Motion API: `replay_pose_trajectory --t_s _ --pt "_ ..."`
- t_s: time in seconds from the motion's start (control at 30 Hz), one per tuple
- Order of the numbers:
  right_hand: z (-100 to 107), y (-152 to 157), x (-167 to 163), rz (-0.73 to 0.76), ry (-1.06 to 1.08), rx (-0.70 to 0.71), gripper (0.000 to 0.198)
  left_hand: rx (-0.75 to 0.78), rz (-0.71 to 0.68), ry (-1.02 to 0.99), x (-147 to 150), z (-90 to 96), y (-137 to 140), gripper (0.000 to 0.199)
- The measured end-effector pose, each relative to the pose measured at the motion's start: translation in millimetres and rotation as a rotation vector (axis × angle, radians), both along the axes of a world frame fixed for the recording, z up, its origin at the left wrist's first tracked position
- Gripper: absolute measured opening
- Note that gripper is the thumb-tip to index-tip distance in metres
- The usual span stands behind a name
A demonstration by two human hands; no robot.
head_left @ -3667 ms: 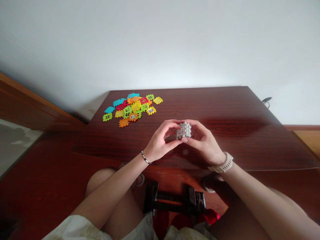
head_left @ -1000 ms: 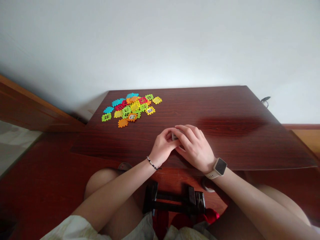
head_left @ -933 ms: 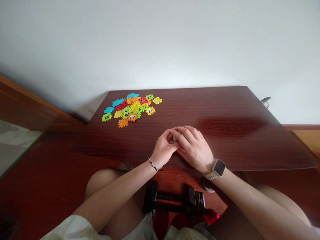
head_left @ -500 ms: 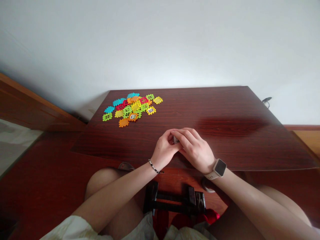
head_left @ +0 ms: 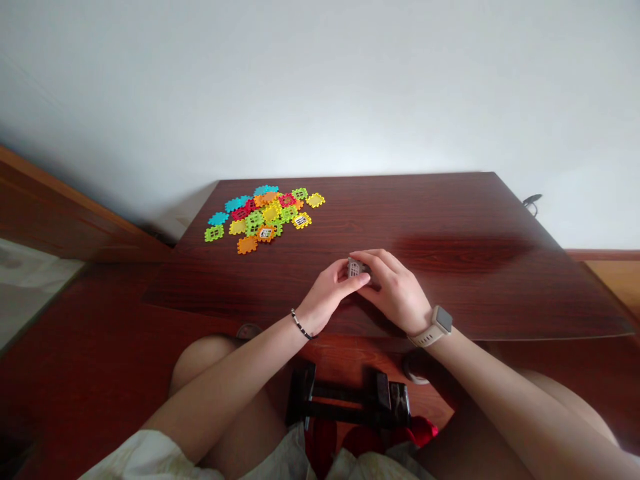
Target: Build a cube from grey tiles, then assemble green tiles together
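Observation:
Between my two hands, over the front of the table, is a small grey interlocking block (head_left: 355, 268) with a window-like grid on its face. My left hand (head_left: 330, 291) closes on it from the left, thumb across its lower front. From the right, my right hand (head_left: 393, 285) curls round it, with fingers over its top and far side. Part of the block is hidden behind the fingers. Back left on the table lies a loose pile of flat, notched-edge plastic pieces (head_left: 271, 212) in blue, red, orange, yellow and green, some with window grids.
The dark wood-grain table (head_left: 450, 227) stands against a pale wall (head_left: 350, 87). A black cable (head_left: 533, 200) sticks out beyond its right edge. Below, between my knees, is a black frame (head_left: 345, 400). A brown wooden panel (head_left: 70, 213) stands at the left.
My hands have tilted and shifted slightly, so that the grey block's gridded face now shows; before, it was almost wholly covered. The pile of coloured pieces has not moved.

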State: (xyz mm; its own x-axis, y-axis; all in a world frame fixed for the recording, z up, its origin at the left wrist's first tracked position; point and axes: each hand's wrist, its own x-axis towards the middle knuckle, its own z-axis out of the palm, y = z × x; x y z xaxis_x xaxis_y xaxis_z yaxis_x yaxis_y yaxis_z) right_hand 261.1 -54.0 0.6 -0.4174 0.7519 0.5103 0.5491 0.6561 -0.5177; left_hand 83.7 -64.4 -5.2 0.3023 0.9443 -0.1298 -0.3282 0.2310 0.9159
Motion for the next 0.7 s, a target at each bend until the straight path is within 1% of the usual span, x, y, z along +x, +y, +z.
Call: replay_pose_trajectory --t_s 0.07,0.1,0.2,0.3,0.37,0.4,0.43,0.5,0.6,0.67,0.7 --pt "-6 4 1 -0.027 0.033 -0.023 0.043 -0.048 0.022 -0.050 -2 -5.4 2 0.044" --pt "-9 5 1 -0.053 0.057 -0.028 0.043 -0.062 0.056 -0.052 -3 -8.9 4 0.044" --pt "-14 10 1 -0.148 0.137 -0.042 0.045 -0.015 0.201 0.078 -7 -17.3 8 0.045" --pt "-15 15 1 -0.208 0.271 -0.109 0.047 0.153 0.295 0.280 -9 -16.3 6 0.044" --pt "-13 19 3 -0.226 0.433 -0.186 0.051 0.314 0.325 0.413 -8 -10.7 -1 0.035" --pt "-11 21 5 -0.230 0.520 -0.228 0.053 0.405 0.313 0.480 -7 -7.4 -5 0.028" --pt "-9 23 7 -0.232 0.600 -0.267 0.054 0.499 0.270 0.543 -5 -4.5 -9 0.023" --pt "-5 28 12 -0.244 0.713 -0.326 0.056 0.675 0.092 0.638 -1 -1.5 -16 0.021" --pt "-2 32 20 -0.278 0.774 -0.401 0.059 0.859 -0.194 0.712 6 -6.6 -21 0.039" --pt "-4 32 22 -0.279 0.777 -0.487 0.061 0.940 -0.311 0.732 9 -14.3 -21 0.049" --pt "-5 31 22 -0.274 0.783 -0.537 0.063 0.980 -0.346 0.742 10 -18.1 -20 0.051"
